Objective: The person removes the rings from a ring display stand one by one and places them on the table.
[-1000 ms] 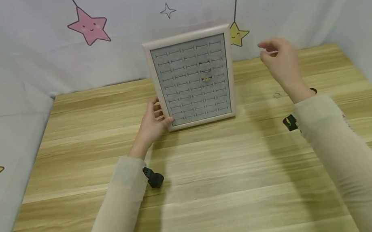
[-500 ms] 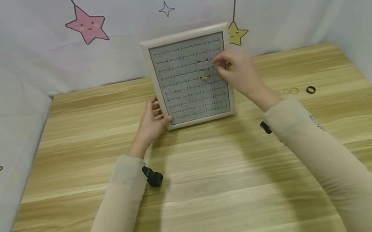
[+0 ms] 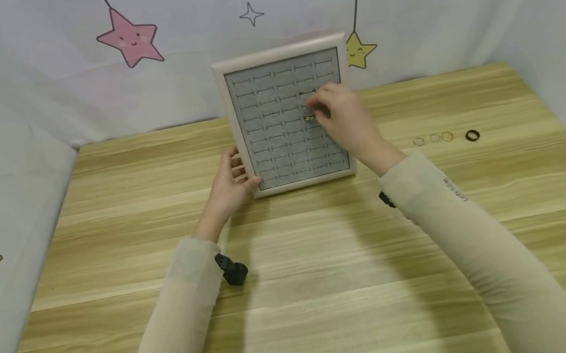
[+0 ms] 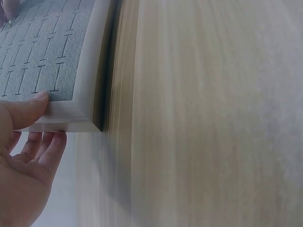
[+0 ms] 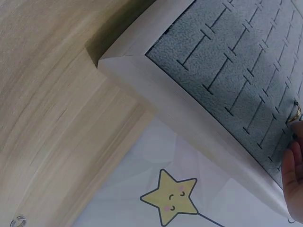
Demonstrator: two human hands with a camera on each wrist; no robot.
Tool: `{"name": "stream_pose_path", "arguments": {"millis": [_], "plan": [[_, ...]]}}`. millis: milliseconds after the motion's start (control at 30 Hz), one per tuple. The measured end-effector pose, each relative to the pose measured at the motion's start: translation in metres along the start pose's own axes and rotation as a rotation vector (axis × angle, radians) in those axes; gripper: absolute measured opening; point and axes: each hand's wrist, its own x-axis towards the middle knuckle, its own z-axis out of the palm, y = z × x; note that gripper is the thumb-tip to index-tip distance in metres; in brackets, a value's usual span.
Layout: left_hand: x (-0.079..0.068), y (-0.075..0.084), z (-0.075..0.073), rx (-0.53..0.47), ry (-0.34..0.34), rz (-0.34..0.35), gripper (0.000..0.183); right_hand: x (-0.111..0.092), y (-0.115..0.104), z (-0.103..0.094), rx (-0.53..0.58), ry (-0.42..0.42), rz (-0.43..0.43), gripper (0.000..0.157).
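Note:
A pale-framed ring display board (image 3: 300, 184) with grey slotted fabric stands tilted at the back of the table. My left hand (image 3: 229, 188) holds its lower left edge; in the left wrist view the thumb lies on the frame's front and the fingers (image 4: 53, 146) behind. My right hand (image 3: 346, 119) has its thumb and forefinger curled in a pinch at a thin ring's slot in the fourth column, covering that ring. Just below the fingertips a gold ring (image 3: 309, 117) sits in its slot, also seen as a gold ring (image 5: 297, 112) in the right wrist view.
Right of the board, a silver ring (image 3: 419, 141), a thin ring (image 3: 435, 138), a gold ring (image 3: 447, 136) and a black ring (image 3: 472, 135) lie in a row on the wooden table (image 3: 309, 297). A white curtain (image 3: 190, 92) with printed stars hangs behind.
My right hand has moved left from above the loose rings to the board's fourth column, its fingertips now over the thin ring there. The left hand keeps its hold.

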Motion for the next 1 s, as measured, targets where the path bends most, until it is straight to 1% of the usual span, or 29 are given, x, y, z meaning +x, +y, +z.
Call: {"name": "stream_pose_path", "arguments": {"millis": [233,500,700,1000], "plan": [[-0.0006,0.0001,-0.0001,0.000,0.004,-0.003,0.078,0.0002,0.0003,0.0041,0.034,0.047,-0.004,0.015],[-0.0007,0.0003,0.0002,0.004,0.008,0.002,0.077,0.0005,0.0012,0.0064,0.037,0.067,0.009,0.014],[-0.0009,0.0003,0.0005,0.011,0.003,0.005,0.076,0.0010,0.0040,0.0066,0.119,0.069,0.047,0.013],[-0.0001,-0.0005,0.0003,0.011,0.001,0.000,0.076,0.0032,0.0085,0.0048,0.224,0.108,0.069,0.012]]}}
